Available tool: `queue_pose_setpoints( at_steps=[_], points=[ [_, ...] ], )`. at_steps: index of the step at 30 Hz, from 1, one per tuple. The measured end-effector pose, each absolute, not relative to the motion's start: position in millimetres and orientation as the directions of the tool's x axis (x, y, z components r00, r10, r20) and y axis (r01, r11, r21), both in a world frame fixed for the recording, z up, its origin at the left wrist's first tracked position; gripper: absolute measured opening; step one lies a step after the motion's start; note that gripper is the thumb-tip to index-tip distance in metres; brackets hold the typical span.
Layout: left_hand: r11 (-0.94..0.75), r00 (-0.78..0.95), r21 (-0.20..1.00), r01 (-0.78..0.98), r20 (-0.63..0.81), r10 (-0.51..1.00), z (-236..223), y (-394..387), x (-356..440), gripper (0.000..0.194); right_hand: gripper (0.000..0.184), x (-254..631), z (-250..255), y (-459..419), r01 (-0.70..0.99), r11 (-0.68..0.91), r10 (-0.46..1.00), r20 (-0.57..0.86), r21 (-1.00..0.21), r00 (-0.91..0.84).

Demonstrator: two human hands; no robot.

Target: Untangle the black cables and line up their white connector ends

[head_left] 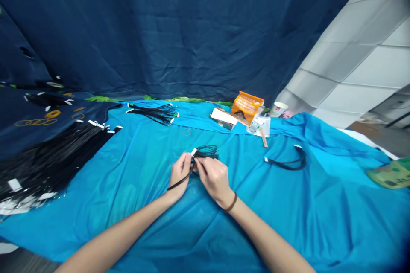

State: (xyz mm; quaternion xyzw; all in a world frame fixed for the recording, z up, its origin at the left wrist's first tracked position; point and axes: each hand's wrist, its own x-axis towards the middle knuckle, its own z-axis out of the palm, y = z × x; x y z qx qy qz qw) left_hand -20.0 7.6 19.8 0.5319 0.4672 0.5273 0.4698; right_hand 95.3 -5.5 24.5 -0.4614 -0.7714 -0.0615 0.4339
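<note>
A bundle of thin black cables (207,151) with a white connector end (194,152) is held at the middle of the table. My left hand (180,174) is closed around it just below the white end, and a black strand loops down over that wrist. My right hand (214,177) pinches the bundle from the other side, its fingertips meeting the left ones. What exactly lies between the fingertips is hidden. Off to the right lies a short bent black cable (299,162) with white ends, touched by neither hand.
A large pile of black cables (57,158) covers the left side. Farther back lie another cable bundle (153,113), a rubber band (186,132), a small box (223,118), an orange packet (246,107), a clear bag (259,125) and a paper cup (278,109). Blue cloth (144,230) covers the table.
</note>
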Motion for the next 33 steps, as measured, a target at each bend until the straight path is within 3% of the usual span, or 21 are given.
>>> queue_pose_setpoints(
  at_steps=[25,29,33],
  points=[
    [-0.165,0.032,0.986,0.008,0.165,0.986,11.6,6.0,-17.5,0.029,0.023,84.3,13.1,-5.4,0.540,0.501,0.786,0.616,-0.676,0.042],
    [-0.185,0.061,0.981,0.054,0.182,0.981,12.2,15.6,-23.6,0.030,0.021,85.5,18.5,-1.7,0.520,0.525,0.789,0.615,-0.673,0.000],
    [-0.116,0.027,0.993,-0.029,0.117,0.993,11.3,24.8,-28.3,0.032,0.018,91.9,27.6,0.4,0.641,0.543,0.767,0.631,-0.543,-0.116]
  ],
)
